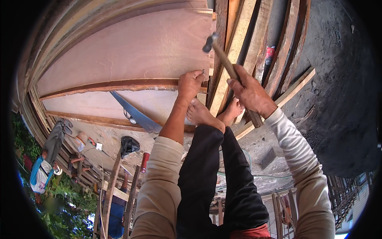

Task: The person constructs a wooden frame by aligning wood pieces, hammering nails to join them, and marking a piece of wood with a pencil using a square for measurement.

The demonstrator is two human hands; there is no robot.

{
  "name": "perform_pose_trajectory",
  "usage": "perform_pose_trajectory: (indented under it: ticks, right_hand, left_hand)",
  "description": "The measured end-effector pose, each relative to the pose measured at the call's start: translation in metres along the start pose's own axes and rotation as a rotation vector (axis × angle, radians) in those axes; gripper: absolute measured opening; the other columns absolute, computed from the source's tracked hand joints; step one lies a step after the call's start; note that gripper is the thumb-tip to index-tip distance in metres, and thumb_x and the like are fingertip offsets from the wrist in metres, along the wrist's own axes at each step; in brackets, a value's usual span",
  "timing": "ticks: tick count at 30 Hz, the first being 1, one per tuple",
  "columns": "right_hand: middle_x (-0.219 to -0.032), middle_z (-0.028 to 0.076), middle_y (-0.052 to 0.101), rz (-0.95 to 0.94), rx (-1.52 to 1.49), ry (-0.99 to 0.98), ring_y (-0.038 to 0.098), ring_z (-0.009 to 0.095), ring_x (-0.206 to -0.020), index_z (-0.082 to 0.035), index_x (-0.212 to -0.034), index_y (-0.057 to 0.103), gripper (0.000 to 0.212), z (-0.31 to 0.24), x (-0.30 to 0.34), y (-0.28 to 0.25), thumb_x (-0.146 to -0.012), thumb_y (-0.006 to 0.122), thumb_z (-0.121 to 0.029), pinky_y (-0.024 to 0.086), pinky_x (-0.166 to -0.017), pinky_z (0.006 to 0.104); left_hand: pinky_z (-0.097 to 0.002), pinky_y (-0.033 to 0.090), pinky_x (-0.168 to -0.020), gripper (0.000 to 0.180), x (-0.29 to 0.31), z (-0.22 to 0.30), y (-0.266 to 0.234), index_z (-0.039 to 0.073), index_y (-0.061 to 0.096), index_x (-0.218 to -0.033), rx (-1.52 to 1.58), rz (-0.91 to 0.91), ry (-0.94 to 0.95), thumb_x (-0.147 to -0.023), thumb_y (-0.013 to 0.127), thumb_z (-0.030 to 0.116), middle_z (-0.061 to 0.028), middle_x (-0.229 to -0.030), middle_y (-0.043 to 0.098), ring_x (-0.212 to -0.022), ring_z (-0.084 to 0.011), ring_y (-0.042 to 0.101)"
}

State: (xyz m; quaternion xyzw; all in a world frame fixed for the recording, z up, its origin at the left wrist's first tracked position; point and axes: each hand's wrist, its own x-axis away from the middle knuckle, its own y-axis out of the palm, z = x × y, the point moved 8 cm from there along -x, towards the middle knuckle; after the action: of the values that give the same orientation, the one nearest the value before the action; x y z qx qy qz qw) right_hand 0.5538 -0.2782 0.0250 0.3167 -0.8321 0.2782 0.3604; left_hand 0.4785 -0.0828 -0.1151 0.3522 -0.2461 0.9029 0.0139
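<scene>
Right fingers (241, 73) clasp a raised hammer (225, 60) while left fingers (195, 74) pinch what seems a nail (203, 71) on the panel (151, 51).

1 head-worn fisheye view looks down, close.

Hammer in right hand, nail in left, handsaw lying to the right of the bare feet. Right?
Wrong side: the head view shows the handsaw lying to the left of the bare feet. Hammer in right hand, nail in left hand.
</scene>
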Motion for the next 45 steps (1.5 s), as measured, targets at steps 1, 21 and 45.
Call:
perform_pose_trajectory:
  ticks: [1, 21, 45]
  right_hand:
    - [-0.075, 0.011, 0.058, -0.098, -0.019, 0.060, 0.061, 0.019, -0.057, 0.000, -0.148, 0.038, 0.055, 0.016, -0.008, 0.007, -0.104, 0.055, -0.029, 0.049, -0.054, 0.0357]
    - [-0.077, 0.013, 0.062, 0.235, -0.277, -0.004, 0.063, 0.019, -0.056, -0.002, -0.143, 0.042, 0.049, -0.028, -0.001, -0.049, -0.104, 0.053, -0.030, 0.052, -0.055, 0.0387]
    - [-0.068, 0.000, 0.053, 0.508, -0.386, -0.172, 0.051, 0.007, -0.046, -0.002, -0.146, 0.043, 0.048, -0.063, 0.020, -0.108, -0.107, 0.053, -0.028, 0.041, -0.038, 0.0237]
  left_hand:
    - [-0.0302, 0.052, -0.074, 0.026, 0.001, -0.004, 0.003, 0.003, 0.076, -0.105, -0.030, -0.011, -0.013, -0.094, 0.069, 0.025, -0.0109, -0.080, 0.073, -0.072, -0.0140, 0.065]
    - [-0.0453, 0.055, -0.078, 0.025, 0.005, 0.002, -0.004, 0.011, 0.078, -0.105, -0.004, 0.012, 0.038, -0.091, 0.071, 0.031, -0.0198, -0.090, 0.073, -0.085, -0.0384, 0.070]
    - [-0.0459, 0.047, -0.100, 0.027, 0.018, -0.014, -0.042, 0.003, 0.074, -0.108, -0.505, 0.025, 0.114, -0.096, 0.062, 0.024, -0.0180, -0.112, 0.071, -0.108, -0.0370, 0.066]
